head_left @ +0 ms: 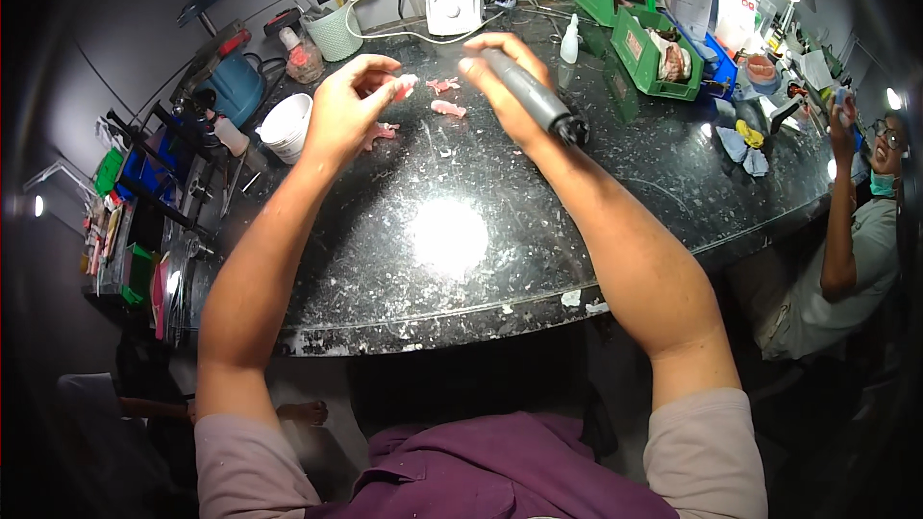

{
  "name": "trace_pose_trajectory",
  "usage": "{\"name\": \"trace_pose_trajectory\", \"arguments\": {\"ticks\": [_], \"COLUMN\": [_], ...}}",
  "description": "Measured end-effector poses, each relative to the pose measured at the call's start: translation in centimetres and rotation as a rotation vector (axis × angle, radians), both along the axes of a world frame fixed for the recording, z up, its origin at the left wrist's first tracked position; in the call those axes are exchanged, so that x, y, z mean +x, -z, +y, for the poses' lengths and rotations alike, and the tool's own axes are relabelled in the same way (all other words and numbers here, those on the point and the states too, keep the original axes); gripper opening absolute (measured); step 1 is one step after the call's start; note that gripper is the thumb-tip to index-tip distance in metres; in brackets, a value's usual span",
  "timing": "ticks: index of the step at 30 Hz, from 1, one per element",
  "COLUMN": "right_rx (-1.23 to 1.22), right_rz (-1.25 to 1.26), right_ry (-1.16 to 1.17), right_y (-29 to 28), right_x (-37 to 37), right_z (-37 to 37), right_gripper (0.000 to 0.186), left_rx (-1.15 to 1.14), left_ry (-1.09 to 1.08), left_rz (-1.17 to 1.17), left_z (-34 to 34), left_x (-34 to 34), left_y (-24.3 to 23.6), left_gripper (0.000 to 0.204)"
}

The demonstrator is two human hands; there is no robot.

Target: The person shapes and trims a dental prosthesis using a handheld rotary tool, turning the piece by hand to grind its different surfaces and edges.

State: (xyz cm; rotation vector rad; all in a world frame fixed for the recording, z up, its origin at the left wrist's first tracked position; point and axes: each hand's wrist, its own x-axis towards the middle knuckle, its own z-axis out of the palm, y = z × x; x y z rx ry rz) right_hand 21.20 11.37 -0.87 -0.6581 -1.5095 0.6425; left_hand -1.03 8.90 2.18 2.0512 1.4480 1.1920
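Note:
My left hand (351, 106) pinches a small pink-and-white piece (405, 86) at upper middle. My right hand (510, 106), to its right, grips a grey cylindrical handpiece (531, 93), slanted with its thicker, dark end toward me. Its far end is blurred beside my fingertips. Between my hands lie a small pink branched piece (441, 85) and a smooth pink piece (448, 108). Another pink piece (383, 132) is partly hidden under my left hand. A white tub (286, 132) stands just left of that hand.
The black speckled worktop (370, 279) carries a pen cup (335, 38), white control box (454, 10), green bins (654, 72) with dental models, white squeeze bottle (569, 41) and cloths (745, 149). Tool racks (144, 187) line the left. A co-worker (808, 279) at far right holds a small object.

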Motion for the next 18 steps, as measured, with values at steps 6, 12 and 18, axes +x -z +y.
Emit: {"name": "trace_pose_trajectory", "arguments": {"ticks": [6,12,18], "right_rx": [-0.180,-0.193,-0.210], "right_rz": [0.098,-0.001,0.096], "right_ry": [-0.546,-0.546,-0.396], "right_y": [-0.3,-1.3,-1.1], "right_x": [-1.9,-2.1,-2.4], "right_z": [-2.9,-4.5,-4.5], "right_gripper": [0.033,0.032,0.032], "left_rx": [-0.210,-0.254,-0.302], "left_ry": [0.273,0.210,0.265], "left_rz": [-0.643,-0.779,-0.920], "left_z": [-6.2,-6.9,-6.6], "left_x": [1.4,0.8,0.6], "left_y": [0.9,1.5,2.3], "left_gripper": [0.047,0.048,0.040]}}
